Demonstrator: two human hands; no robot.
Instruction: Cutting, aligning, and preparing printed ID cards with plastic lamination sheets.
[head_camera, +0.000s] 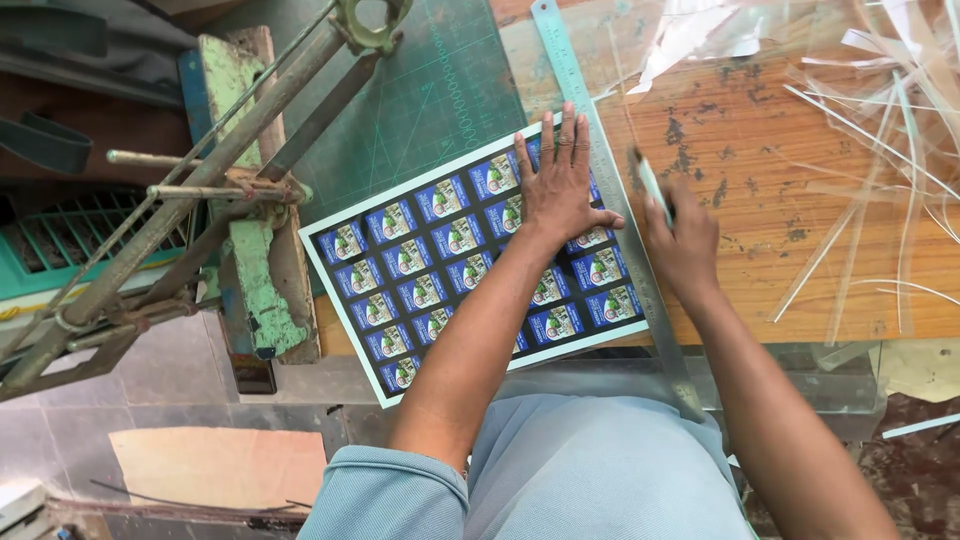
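Left hand (560, 185) flat, fingers spread, pressing label sheet (470, 260) and metal ruler (610, 190) lying along its right side. Right hand (680, 240) just beyond, clenched around blurred knife (652, 185) at ruler's edge.

Worn wooden surface (760, 170), orange-brown, dark stains all over. Green cutting mat (440, 90) on left part. Clear plastic strips (880, 130) piled at right. Rusty metal frame (170, 220), chipped green paint, at left edge. Grey tiled floor (150, 390) below, cardboard piece (220, 465) lying there. Even daylight.

Worn wooden table (760, 200) bears green cutting mat (420, 90), plastic strips (880, 130).
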